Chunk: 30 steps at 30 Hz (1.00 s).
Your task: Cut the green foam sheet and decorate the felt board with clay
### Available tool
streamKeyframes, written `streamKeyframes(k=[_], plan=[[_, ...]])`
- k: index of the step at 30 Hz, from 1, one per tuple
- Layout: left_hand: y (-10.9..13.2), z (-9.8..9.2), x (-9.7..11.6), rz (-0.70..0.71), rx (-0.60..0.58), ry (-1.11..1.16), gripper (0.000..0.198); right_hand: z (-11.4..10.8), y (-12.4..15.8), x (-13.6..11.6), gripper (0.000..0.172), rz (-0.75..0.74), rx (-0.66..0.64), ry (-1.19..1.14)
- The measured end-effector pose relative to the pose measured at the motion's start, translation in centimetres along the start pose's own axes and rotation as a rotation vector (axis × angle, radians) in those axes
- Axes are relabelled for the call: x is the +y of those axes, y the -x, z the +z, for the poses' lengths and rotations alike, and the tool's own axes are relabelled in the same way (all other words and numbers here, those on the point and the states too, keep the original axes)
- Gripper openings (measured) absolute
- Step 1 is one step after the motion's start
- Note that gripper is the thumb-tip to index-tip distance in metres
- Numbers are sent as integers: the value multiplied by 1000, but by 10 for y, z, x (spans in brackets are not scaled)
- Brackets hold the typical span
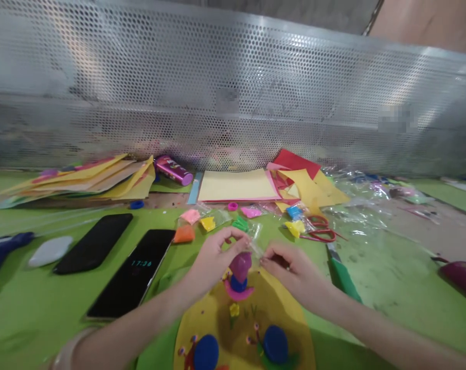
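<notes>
A small transparent plastic bag (256,247) with purple clay (240,266) in it hangs between my hands. My left hand (221,254) pinches its left edge between thumb and finger. The right edge is pinched by my right hand (292,267). Below lies a yellow rounded board (233,339) bearing three snail-like figures, each with a blue disc and a clay body. The far one has a pink body (238,294), partly behind the purple clay; the near ones show a blue disc (206,352) at left and another blue disc (275,344) at right.
Small clay bags, such as an orange one (184,234), lie beyond my hands, near red scissors (321,229). Two phones (138,275) rest at left, a green cutter (343,277) at right. Paper sheets (236,186) sit before a perforated metal panel (217,77).
</notes>
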<state>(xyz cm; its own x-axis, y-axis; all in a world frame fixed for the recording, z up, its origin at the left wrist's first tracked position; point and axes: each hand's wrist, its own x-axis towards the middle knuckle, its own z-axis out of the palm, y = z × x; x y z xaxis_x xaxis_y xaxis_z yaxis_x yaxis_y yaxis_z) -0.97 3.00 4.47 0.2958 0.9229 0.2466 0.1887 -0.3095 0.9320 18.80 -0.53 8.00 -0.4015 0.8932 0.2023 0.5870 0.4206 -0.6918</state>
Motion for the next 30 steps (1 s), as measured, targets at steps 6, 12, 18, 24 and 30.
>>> streamKeyframes(k=[6, 12, 18, 24, 30], plan=[[6, -1, 9, 83, -7, -104, 25, -2, 1, -2, 15, -150, 47, 102], [6, -3, 4, 97, 85, -165, 29, -11, -29, -7, 18, -255, 92, 159], [-12, -21, -10, -19, 196, -323, 30, -41, -78, 2, 12, -227, -21, 333], [-25, -38, -21, -151, 38, -551, 25, -100, -79, 80, 20, -70, -11, 695], [-18, -30, -17, -7, -35, -873, 22, -97, -61, 93, 22, 6, -41, 814]])
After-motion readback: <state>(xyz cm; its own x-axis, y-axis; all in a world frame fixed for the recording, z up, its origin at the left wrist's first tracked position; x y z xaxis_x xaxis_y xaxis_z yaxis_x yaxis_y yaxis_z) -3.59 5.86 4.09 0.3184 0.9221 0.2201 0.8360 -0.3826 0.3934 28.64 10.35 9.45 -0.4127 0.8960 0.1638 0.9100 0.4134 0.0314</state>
